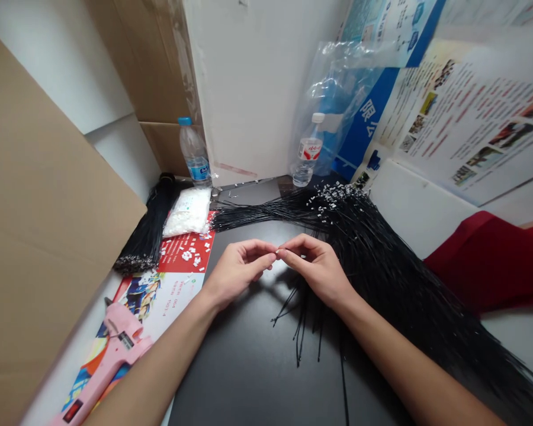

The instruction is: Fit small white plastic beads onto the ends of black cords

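Over the dark table [231,367], my left hand [240,269] and my right hand [315,266] meet fingertip to fingertip. Both are closed in a pinch. A tiny white connector piece [277,252] shows between the fingertips, at the left thumb and forefinger. What the right fingertips grip is too small and covered to make out. Just right of my right hand spreads a large heap of thin black cables [382,266], many with white connectors [333,195] at the far end. Loose white connector pieces [190,255] lie scattered on a red printed sheet [171,255] to the left.
A pink glue gun [122,337] lies at the left beside my forearm. Further back are a bag of white pieces [189,211], a black cable bundle [142,242] and two water bottles [194,151] [308,151]. A cardboard panel [48,207] borders the left; dark red cloth [493,266] lies right.
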The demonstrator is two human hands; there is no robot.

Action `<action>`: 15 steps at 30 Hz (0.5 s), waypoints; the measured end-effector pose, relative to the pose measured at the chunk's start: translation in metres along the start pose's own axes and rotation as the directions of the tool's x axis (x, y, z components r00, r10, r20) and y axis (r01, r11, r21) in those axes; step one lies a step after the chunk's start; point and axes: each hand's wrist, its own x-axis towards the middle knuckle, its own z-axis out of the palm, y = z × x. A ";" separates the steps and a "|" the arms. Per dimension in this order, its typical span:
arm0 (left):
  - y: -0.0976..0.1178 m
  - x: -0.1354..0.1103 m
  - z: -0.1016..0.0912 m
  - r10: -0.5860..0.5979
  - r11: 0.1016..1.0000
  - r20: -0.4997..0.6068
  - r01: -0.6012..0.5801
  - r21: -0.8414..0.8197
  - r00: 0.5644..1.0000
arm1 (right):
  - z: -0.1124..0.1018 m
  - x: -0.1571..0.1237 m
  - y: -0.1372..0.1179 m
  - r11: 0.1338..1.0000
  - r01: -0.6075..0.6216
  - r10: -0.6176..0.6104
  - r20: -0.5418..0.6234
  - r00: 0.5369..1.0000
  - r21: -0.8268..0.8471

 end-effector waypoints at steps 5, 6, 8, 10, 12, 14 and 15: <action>-0.003 0.001 0.000 0.089 0.991 -0.055 -0.083 0.104 0.994 | 0.002 -0.002 -0.001 1.000 -0.012 0.012 0.000 1.000 -0.021; -0.004 0.001 0.000 0.125 0.982 -0.075 -0.113 0.151 0.989 | 0.003 -0.002 -0.001 0.999 -0.013 0.013 -0.003 1.000 -0.032; -0.005 0.000 0.001 0.185 0.958 -0.103 -0.155 0.242 0.977 | 0.003 -0.001 -0.002 0.998 -0.014 0.013 -0.010 1.000 -0.056; -0.005 -0.001 0.002 0.199 0.945 -0.103 -0.163 0.282 0.975 | 0.003 -0.001 -0.002 0.996 -0.014 0.013 -0.011 1.000 -0.084; -0.003 -0.002 0.003 0.173 0.955 -0.080 -0.148 0.256 0.982 | 0.002 -0.001 -0.002 0.993 -0.006 0.005 -0.009 1.000 -0.120; 0.000 -0.002 0.003 0.134 0.972 -0.050 -0.121 0.202 0.990 | 0.001 -0.002 -0.002 0.987 0.020 -0.021 -0.007 1.000 -0.161; 0.001 -0.002 0.003 0.113 0.979 -0.039 -0.105 0.178 0.993 | 0.001 -0.002 -0.002 0.982 0.041 -0.043 -0.004 0.999 -0.184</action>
